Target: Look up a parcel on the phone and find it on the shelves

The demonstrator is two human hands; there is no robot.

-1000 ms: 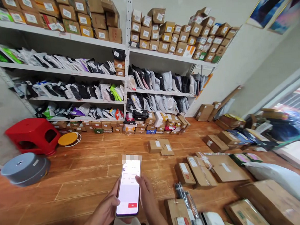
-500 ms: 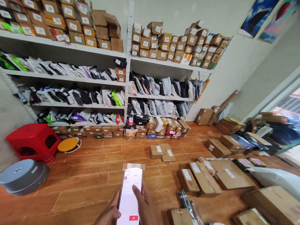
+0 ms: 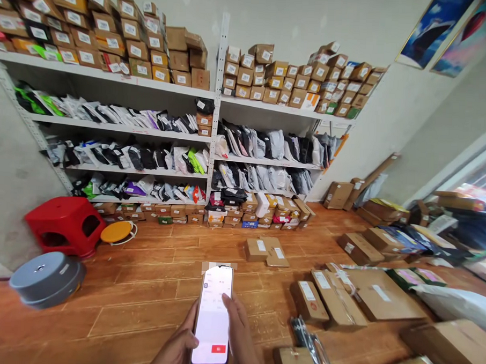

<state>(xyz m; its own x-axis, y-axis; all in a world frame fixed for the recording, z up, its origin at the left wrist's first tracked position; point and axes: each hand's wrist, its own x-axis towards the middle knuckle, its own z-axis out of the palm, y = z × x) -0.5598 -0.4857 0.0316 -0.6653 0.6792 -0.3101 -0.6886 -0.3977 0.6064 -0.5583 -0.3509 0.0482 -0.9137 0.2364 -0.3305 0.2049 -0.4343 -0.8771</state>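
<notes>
White-lit phone (image 3: 213,315) stands upright low at centre, long axis pointing away toward the shelves (image 3: 212,138); left hand (image 3: 177,351) grips its left edge, right hand (image 3: 240,332) thumbs the screen.

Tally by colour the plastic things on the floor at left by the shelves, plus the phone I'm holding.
red: 1, the stool
orange: 1, the round disc
grey: 1, the round drum
phone: 1
total: 4
</notes>
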